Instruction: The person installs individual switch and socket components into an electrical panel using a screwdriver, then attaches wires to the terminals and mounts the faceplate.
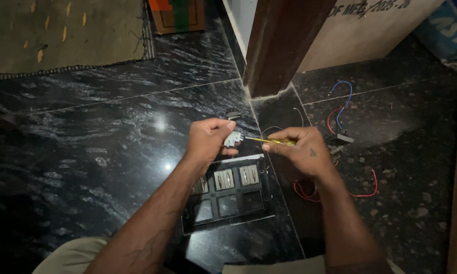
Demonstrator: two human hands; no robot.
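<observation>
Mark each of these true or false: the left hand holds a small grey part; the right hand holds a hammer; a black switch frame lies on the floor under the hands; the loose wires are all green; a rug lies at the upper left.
1. The left hand holds a small grey part. True.
2. The right hand holds a hammer. False: it holds a yellow-handled screwdriver, tip at the part.
3. A black switch frame lies on the dark floor below the hands. True.
4. The loose wires are all green. False: red wires and a blue wire lie at the right.
5. A rug lies at the upper left. True.
</observation>
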